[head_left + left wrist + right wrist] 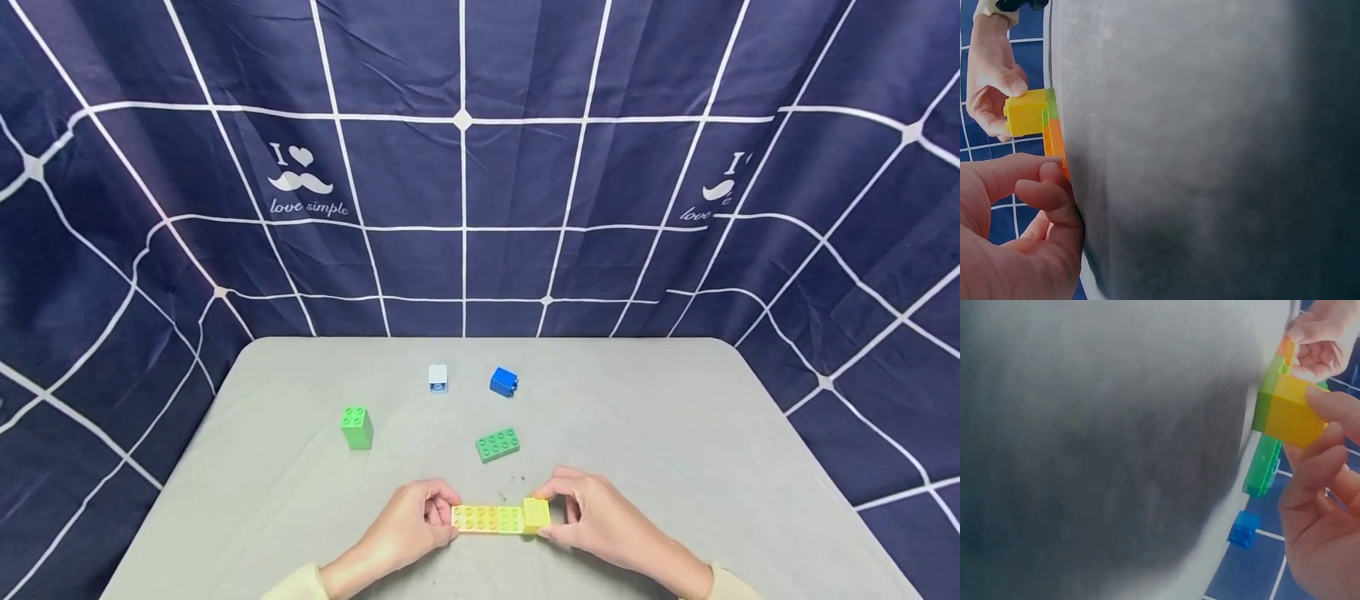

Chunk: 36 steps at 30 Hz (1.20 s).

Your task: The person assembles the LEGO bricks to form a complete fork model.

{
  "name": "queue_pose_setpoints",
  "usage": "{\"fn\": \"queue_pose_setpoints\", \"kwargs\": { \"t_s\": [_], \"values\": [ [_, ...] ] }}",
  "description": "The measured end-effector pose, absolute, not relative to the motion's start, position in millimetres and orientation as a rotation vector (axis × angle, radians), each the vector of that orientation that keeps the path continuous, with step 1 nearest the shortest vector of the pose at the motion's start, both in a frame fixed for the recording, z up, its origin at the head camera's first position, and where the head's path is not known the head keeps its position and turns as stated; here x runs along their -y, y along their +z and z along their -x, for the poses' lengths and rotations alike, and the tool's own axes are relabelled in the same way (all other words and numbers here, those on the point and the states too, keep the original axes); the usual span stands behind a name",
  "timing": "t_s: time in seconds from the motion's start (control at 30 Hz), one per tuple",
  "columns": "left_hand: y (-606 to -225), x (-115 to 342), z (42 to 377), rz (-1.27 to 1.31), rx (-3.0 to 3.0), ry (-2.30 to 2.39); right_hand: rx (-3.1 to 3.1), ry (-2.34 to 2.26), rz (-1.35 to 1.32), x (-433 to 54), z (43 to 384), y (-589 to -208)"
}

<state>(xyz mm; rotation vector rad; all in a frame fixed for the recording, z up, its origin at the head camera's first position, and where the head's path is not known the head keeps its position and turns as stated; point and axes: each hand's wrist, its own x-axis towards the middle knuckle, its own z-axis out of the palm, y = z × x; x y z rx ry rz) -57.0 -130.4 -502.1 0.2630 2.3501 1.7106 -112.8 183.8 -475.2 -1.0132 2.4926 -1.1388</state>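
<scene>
Near the front of the table, an orange brick (476, 520) and a lime green brick (510, 520) lie end to end in a row. On the right end of the lime brick sits a taller yellow brick (536, 516), flush over the lime brick's side in the right wrist view. My left hand (411, 517) pinches the left end of the orange brick between thumb and fingers. With thumb and fingers on opposite sides, my right hand (600, 515) grips the yellow brick; its other fingers are curled in, as the right wrist view shows.
Beyond the hands lies a flat green brick (497, 445), studs up. A tall bright green brick (357, 428) stands to the left. Farther back are a light blue-white brick (438, 379) and a blue brick (504, 382) on its side. A dark blue curtain (510, 175) surrounds the grey table (637, 400).
</scene>
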Motion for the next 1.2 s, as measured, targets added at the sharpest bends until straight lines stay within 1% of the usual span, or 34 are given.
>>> {"fn": "queue_pose_setpoints", "kwargs": {
  "t_s": [0.33, 0.5, 0.67, 0.87, 1.2],
  "values": [
    [-501.8, 131.9, 57.8, -0.253, -2.365, 1.69, -2.521, -1.119, 1.178, -182.1, 110.5, -476.5],
    [-503.9, 131.8, 58.0, -0.255, -2.357, 1.7, -2.515, -1.143, 1.214, -184.4, 109.7, -477.3],
    [-504.8, 132.2, 58.1, -0.266, -2.349, 1.704, -2.468, -1.185, 1.161, -186.4, 107.1, -481.3],
    [-502.9, 132.7, 58.0, -0.289, -2.36, 1.702, -2.401, -1.288, 1.036, -188.0, 106.9, -478.5],
    [-500.7, 133.5, 54.9, -0.249, -2.332, 1.727, -2.359, -1.414, 0.959, -191.4, 120.4, -475.4]
  ]
}}
